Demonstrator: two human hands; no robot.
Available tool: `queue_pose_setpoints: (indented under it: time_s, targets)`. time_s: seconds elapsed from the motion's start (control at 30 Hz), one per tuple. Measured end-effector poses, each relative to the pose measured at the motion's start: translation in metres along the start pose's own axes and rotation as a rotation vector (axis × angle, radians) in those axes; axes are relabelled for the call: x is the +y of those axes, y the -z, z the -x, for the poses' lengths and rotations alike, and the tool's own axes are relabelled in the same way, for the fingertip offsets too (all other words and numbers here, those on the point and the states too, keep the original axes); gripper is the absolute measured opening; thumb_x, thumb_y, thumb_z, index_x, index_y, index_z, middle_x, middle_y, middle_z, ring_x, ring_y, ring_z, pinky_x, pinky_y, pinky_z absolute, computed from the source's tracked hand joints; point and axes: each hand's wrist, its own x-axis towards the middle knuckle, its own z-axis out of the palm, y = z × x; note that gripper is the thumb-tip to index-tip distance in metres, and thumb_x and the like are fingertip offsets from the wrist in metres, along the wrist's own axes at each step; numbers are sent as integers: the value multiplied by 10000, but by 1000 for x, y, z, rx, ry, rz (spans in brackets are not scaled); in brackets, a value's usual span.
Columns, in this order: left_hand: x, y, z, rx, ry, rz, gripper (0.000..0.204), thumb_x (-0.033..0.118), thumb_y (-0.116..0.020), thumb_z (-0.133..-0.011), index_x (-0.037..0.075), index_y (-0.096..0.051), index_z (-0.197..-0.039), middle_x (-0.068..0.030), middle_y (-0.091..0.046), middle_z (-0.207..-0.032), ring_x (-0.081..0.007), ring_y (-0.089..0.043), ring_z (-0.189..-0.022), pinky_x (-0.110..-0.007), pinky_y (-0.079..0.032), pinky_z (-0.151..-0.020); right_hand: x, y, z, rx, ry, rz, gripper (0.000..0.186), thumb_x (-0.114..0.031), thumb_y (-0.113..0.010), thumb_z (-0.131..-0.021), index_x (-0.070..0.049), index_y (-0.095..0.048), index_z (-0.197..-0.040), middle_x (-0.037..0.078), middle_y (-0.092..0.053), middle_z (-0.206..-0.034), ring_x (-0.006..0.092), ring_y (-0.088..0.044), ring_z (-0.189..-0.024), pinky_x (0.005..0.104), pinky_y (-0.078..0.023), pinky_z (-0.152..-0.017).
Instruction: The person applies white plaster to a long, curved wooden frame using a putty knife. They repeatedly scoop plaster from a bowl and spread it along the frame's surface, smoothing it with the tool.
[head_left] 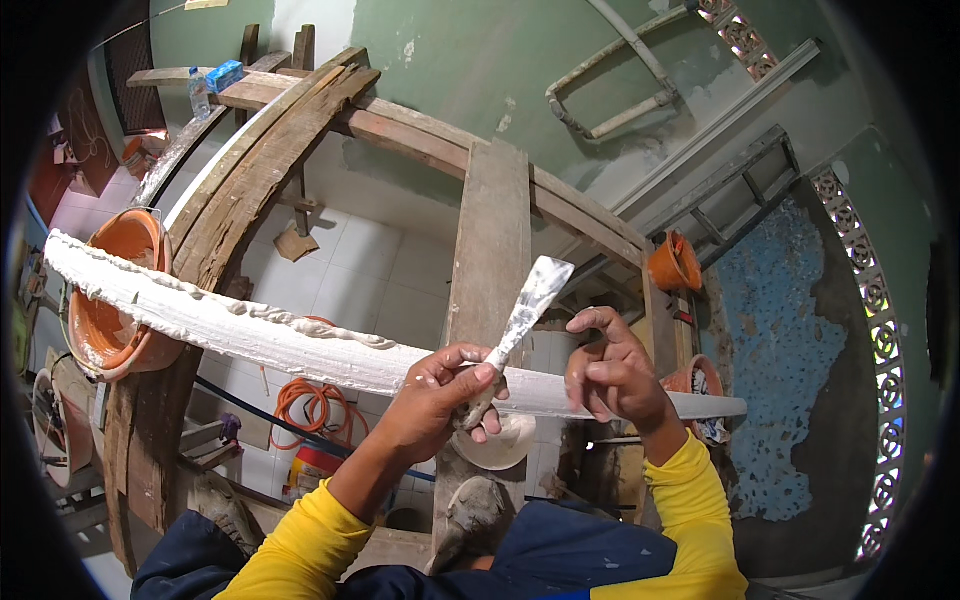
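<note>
My left hand (450, 390) grips a putty knife (520, 315) smeared with white paste, its blade angled up and to the right. My right hand (615, 380) hangs beside it in a yellow sleeve, fingers bent and apart, holding nothing. Behind both hands a long white moulding (250, 340) crosses the wooden supports, with lumpy white paste along the left part of its upper edge. A pale round dish (505, 450) lies on the central plank (490, 250) below my left hand, partly hidden.
Orange buckets (125, 335) (675, 270) stand at left and right. A plank scaffold (300, 120) carries a bottle (198, 95) and blue box (225, 75). A coiled orange hose (300, 400) lies on the tiles below. Metal framing (750, 190) leans by the right wall.
</note>
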Motion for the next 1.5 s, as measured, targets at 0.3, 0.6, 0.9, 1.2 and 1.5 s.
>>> queue_pose_setpoints:
  time_s: [0.3,0.6,0.9,1.2,1.5]
  targets:
    - [-11,-4,-2,-36,32,-67,281,182,-646,-1007,11,-566,-1215,-127,-671,-940,-203,-703,-705,-294,-581,-544,7,1,-4,-157,47,-316,531,-128,-489,-917,-45,-419,-1437,149,-621,-646,109,-381,-394,242,-325,-438]
    - [-9,-9,0,-19,-83,-32,322,148,-657,-997,-5,-552,-1260,-144,-701,-1081,-192,-700,-907,-317,-583,-791,13,9,19,67,-46,0,461,-111,-589,-908,-47,-484,-1352,105,-643,-799,104,-512,-556,263,-436,-612]
    - [-123,-42,11,-83,129,-130,270,127,-725,-959,55,-612,-1193,-42,-629,-1251,-117,-582,-1122,-282,-500,-939,95,-7,122,168,51,721,519,-203,-794,-871,11,-593,-1298,130,-706,-1107,250,-674,-1043,353,-496,-933]
    - [-216,8,28,117,195,-510,438,302,-855,-846,44,-680,-1154,-32,-663,-1067,-113,-586,-935,-289,-490,-810,189,-28,214,527,-419,-49,333,-125,-623,-981,-17,-538,-1284,88,-623,-1162,153,-607,-1075,317,-474,-958]
    - [-145,126,-16,498,353,-1008,402,342,-796,-889,3,-603,-987,-63,-612,-869,-119,-571,-762,-276,-491,-635,205,17,175,494,-393,873,205,-183,-613,-987,-33,-617,-1127,176,-631,-965,311,-642,-888,407,-502,-808]
